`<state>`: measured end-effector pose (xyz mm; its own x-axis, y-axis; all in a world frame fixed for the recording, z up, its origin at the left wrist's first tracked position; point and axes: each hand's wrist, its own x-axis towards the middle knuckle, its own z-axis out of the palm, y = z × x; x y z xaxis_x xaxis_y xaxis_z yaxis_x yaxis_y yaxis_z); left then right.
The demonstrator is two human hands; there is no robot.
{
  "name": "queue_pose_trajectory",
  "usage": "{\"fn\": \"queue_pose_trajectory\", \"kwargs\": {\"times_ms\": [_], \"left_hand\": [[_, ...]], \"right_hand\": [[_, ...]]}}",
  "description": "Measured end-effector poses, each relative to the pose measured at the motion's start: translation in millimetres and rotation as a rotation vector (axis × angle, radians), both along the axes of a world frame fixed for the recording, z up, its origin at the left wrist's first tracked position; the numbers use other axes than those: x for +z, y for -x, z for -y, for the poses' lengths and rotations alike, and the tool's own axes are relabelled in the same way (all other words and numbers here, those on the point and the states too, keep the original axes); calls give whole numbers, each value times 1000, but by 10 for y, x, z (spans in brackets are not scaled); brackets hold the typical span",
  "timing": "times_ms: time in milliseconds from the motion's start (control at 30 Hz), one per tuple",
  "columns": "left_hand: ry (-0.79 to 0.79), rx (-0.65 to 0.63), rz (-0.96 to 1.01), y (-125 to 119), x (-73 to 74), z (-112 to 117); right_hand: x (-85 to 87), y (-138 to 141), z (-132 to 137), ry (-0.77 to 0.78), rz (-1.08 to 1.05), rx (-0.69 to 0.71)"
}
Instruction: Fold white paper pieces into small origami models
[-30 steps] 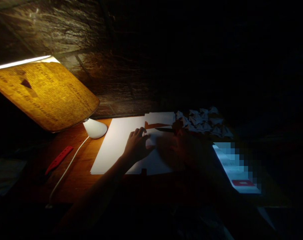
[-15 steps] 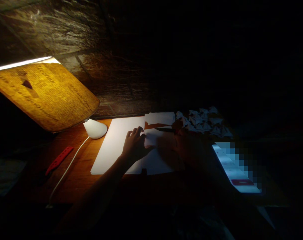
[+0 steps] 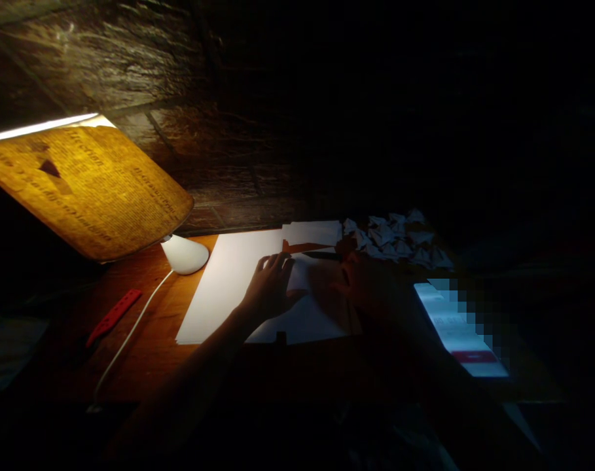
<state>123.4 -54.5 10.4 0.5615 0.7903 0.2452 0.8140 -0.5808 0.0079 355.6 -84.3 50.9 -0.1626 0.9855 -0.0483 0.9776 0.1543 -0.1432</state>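
Glowing at the left of the frame, a lamp [image 3: 91, 190] stands above a red strip [image 3: 115, 316] at lower left. White sheets [image 3: 223, 288] lie around the centre, the left hand [image 3: 270, 288] resting on them with fingers and thumb parted; apart from it, the shadowed right hand [image 3: 359, 281] grips a dark-bladed knife [image 3: 324, 256] just right of centre. Farther right sit folded papers [image 3: 380, 232] and, at lower right, a lit phone [image 3: 461, 327].

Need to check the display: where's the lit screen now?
In the head view, the lit screen lies at the right of the table, to the right of the right hand and nearer the wearer than the folded paper pieces.
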Motion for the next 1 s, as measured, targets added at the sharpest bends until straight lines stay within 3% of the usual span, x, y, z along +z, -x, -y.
{"fn": "queue_pose_trajectory", "kwargs": {"times_ms": [167, 367, 767, 1000], "left_hand": [[97, -151, 60, -53, -69, -42], [98, -165, 76, -79, -23, -46], [-14, -116, 182, -58, -37, -62], [-53, -136, 586, -18, 130, 27]], "right_hand": [[-64, -55, -85, -63, -90, -37], [-193, -165, -218, -216, -153, -63], [-303, -185, -269, -141, -38, -146], [-351, -176, -298, -169, -36, -162]]}}
